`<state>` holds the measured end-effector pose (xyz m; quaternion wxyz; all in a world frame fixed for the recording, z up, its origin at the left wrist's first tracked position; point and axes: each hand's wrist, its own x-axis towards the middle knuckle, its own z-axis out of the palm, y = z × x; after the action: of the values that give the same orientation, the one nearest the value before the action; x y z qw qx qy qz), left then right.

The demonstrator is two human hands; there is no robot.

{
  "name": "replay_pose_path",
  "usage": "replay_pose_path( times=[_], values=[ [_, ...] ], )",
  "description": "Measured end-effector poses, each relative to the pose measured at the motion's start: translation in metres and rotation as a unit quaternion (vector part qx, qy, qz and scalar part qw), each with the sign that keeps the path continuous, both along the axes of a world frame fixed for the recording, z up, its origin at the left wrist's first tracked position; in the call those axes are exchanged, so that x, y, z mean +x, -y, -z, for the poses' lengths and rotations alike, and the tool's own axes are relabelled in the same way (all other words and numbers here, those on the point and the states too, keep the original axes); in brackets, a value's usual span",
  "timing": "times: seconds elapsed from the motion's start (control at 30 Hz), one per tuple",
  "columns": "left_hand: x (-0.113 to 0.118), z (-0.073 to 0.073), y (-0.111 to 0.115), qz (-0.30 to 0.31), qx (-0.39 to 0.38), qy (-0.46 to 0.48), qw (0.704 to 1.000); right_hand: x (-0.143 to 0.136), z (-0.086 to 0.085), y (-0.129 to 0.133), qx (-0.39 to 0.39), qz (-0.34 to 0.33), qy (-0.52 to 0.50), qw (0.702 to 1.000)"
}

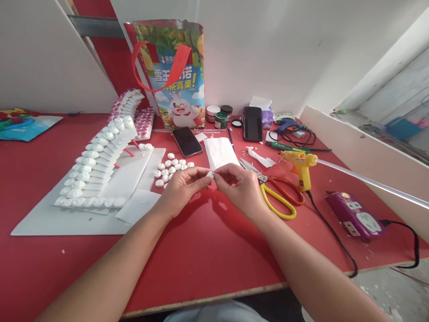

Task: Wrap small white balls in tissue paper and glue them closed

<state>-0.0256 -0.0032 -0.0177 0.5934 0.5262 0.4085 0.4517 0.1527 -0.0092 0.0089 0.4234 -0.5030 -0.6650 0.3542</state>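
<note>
My left hand point(182, 188) and my right hand point(240, 187) meet over the red table, fingertips pinched together on a small white paper rosette point(210, 174). The fingers cover much of it. Just left of my left hand lies a group of similar white rosettes point(171, 170). Behind my hands is a stack of thin white paper sheets point(221, 152). A pair of scissors point(279, 208) with one yellow and one red handle lies beside my right hand, blades toward the paper. Farther left, a curved white structure point(100, 163) edged with rosettes stands on a white board point(36, 219).
A yellow glue gun point(301, 167) with a long clear stick stands at right, its cord running toward a purple pack point(355, 217). Two phones point(187, 141), paint jars point(221, 120) and a tall printed bag point(182, 98) sit at the back. A low white wall point(368, 165) borders the right.
</note>
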Motion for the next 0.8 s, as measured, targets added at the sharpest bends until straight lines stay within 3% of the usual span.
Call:
replay_pose_path(
  times=[0.3,0.4,0.5,0.57,0.63,0.7,0.8],
  values=[
    [0.004,0.0,0.001,0.0,-0.047,0.079,0.996,0.0,-0.001,-0.006,-0.136,-0.021,-0.138,0.981],
    [0.004,0.0,0.001,0.001,-0.066,0.091,0.994,0.001,-0.002,-0.008,-0.157,-0.023,-0.122,0.98],
    [0.005,0.0,0.0,-0.013,-0.087,0.103,0.991,0.009,-0.018,0.001,-0.119,-0.018,0.031,0.992],
    [0.006,-0.001,0.0,-0.022,-0.092,0.117,0.989,0.021,-0.034,0.014,-0.035,0.0,0.196,0.98],
    [0.006,-0.002,0.0,-0.021,-0.09,0.129,0.987,0.04,-0.048,0.029,0.024,0.031,0.344,0.938],
    [0.006,-0.003,0.0,-0.015,-0.09,0.136,0.987,0.067,-0.054,0.041,0.032,0.073,0.43,0.899],
    [0.006,-0.006,0.001,-0.007,-0.096,0.155,0.983,0.112,-0.045,0.044,0.037,0.199,0.527,0.825]
  ],
)
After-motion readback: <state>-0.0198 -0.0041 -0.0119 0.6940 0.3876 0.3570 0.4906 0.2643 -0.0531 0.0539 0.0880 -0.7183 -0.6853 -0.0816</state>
